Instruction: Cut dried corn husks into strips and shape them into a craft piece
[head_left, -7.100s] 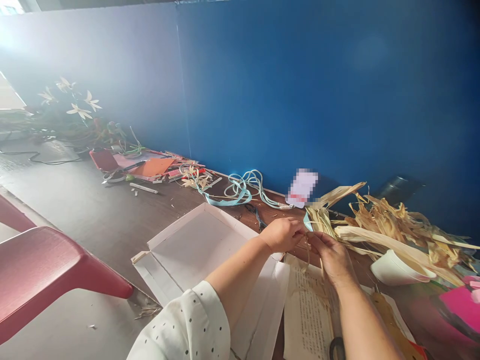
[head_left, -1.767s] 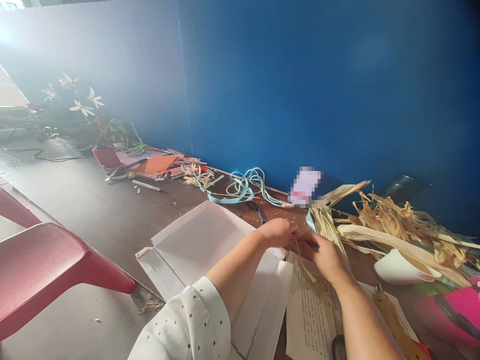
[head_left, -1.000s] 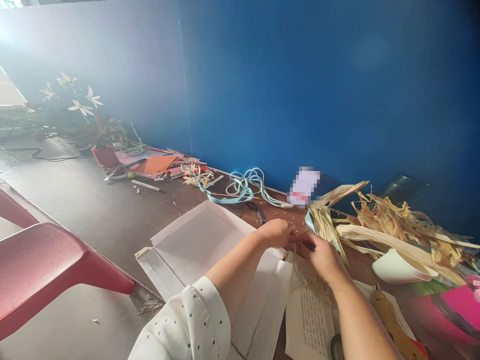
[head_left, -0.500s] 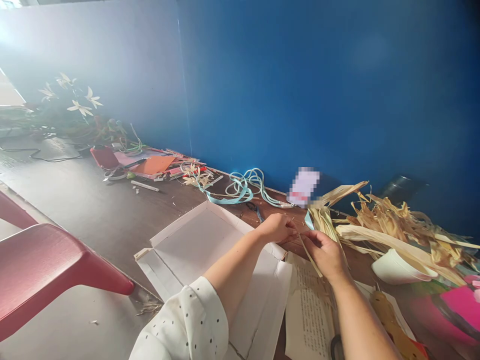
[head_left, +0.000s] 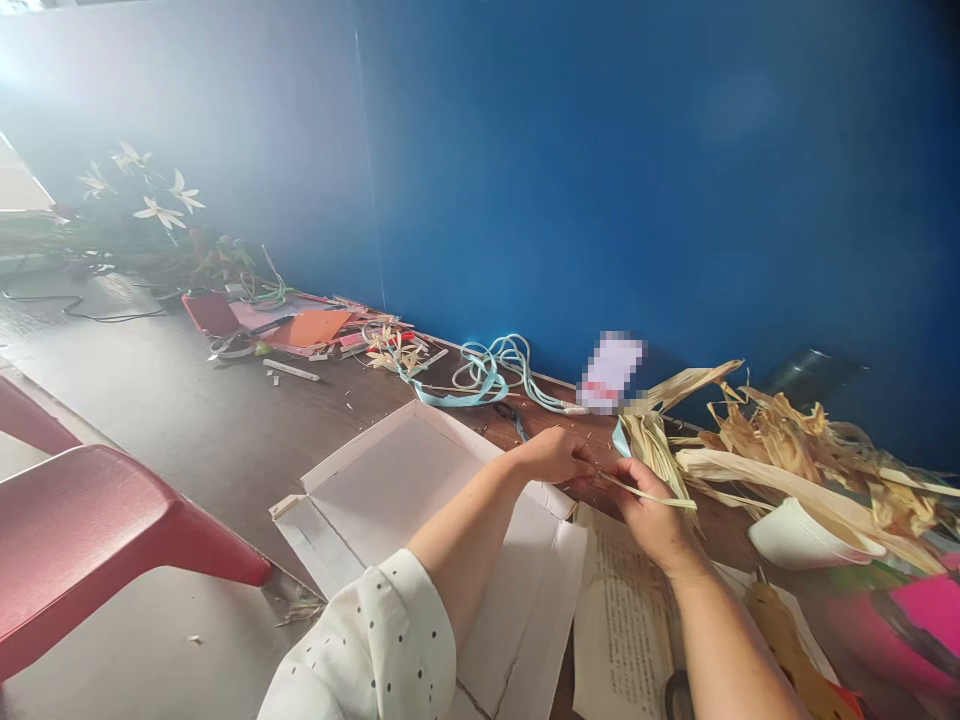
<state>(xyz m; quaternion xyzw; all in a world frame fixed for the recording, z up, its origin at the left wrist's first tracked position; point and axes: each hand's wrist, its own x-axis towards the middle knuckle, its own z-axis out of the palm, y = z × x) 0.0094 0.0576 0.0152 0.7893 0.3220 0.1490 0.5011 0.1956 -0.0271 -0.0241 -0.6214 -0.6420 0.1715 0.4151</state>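
Note:
My left hand (head_left: 553,456) and my right hand (head_left: 654,518) meet over the right edge of an opened white cardboard box (head_left: 420,470). Between their fingertips is a thin pale strip of corn husk (head_left: 664,499). Its free end sticks out to the right across my right hand. Both hands pinch the strip near its left end, where the fingers partly hide it. Just beyond my right hand lies a bundle of pale husk (head_left: 651,448) with a light blue ribbon at its side.
Dried husks (head_left: 810,440) and a tilted white cup (head_left: 810,535) lie right. A printed sheet (head_left: 619,620) is below my hands. Light blue cord (head_left: 491,375), dark scissors (head_left: 514,418) and a blurred card (head_left: 609,375) lie along the blue wall (head_left: 600,180). A red chair (head_left: 90,540) stands left.
The husk strip's free end has swung up from pointing down between my hands to lying rightward across my right hand. Both hands stay in nearly the same place.

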